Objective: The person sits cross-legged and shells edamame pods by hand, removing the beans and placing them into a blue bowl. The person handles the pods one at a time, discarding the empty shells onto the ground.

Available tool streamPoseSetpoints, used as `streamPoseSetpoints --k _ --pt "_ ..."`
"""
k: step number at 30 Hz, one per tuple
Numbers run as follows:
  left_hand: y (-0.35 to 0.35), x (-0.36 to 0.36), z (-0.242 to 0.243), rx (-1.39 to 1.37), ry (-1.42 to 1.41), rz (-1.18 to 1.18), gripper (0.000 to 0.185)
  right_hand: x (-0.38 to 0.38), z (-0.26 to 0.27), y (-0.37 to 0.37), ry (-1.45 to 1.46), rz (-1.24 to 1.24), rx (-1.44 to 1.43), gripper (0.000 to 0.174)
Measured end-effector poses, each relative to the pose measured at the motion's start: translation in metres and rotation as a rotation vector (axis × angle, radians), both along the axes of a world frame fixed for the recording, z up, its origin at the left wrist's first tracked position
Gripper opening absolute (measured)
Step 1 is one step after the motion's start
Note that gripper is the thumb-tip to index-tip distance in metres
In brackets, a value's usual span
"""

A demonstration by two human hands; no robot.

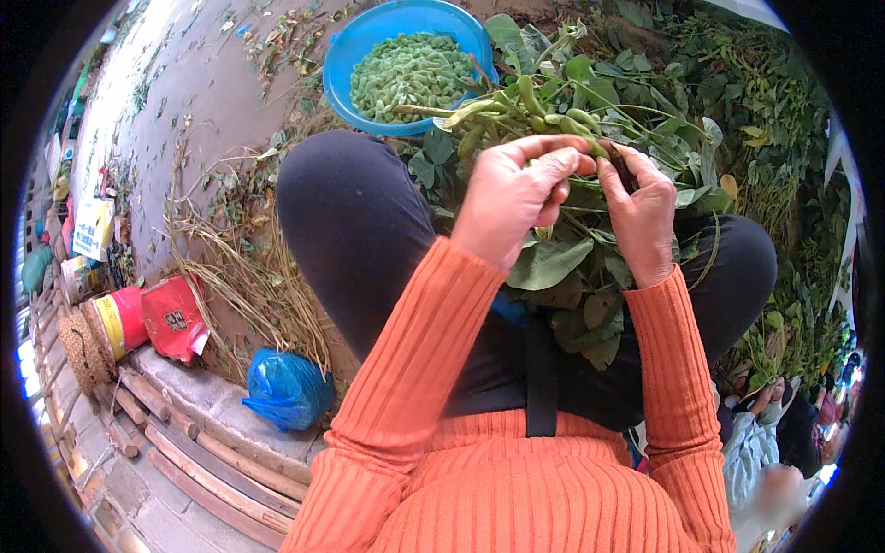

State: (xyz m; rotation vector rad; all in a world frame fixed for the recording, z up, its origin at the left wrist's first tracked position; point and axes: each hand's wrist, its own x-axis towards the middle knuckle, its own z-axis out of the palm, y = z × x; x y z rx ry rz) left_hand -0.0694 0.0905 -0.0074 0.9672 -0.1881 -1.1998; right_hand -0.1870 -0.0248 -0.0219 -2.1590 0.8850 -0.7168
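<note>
A leafy soybean plant (546, 266) with plump green pods (531, 95) lies across my lap, its podded end pointing away from me. My left hand (522, 183) pinches a green pod (593, 146) between thumb and fingers. Close beside it, my right hand (637, 200) grips the dark brown stem of the plant. The fingertips of both hands nearly meet at that pod. Just beyond my left knee stands a round blue plastic basin (339, 76), holding a heap of pale green shelled beans (408, 76).
Cut bean plants (753, 138) are piled on the right. Dry stalks (256, 276) and a tied blue plastic bag (287, 388) lie at left. Wooden poles (221, 477), a red bag (176, 318) and a woven stool (86, 349) are lower left. Another person (753, 428) sits at lower right.
</note>
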Motion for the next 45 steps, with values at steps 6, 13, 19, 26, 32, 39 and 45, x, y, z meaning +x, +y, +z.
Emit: streamPoseSetpoints --k 6,13,19,26,32,39,45 --pt "-0.010 -0.003 -0.038 0.170 0.062 -0.065 0.021 0.002 0.014 0.012 0.105 0.064 -0.165 0.021" --pt "-0.002 0.000 -0.037 0.109 0.145 -0.028 0.023 0.003 0.016 0.035 0.132 0.143 -0.024 0.026" --pt "0.003 0.001 -0.040 0.133 0.138 0.002 0.024 0.005 0.014 0.040 0.013 0.193 0.312 0.025" --pt "0.003 -0.001 -0.037 0.145 0.078 -0.054 0.032 0.013 0.024 -0.005 0.359 0.346 0.360 0.019" --pt "0.008 0.004 -0.030 0.201 -0.029 -0.133 0.042 0.011 0.023 -0.007 0.253 0.294 0.910 0.014" --pt "0.005 -0.004 -0.040 0.165 -0.294 -0.102 0.047 0.005 0.025 -0.014 0.251 0.284 1.081 0.018" --pt "0.004 -0.005 -0.045 0.190 -0.403 -0.112 0.046 0.003 0.029 -0.015 0.252 0.277 1.158 0.024"
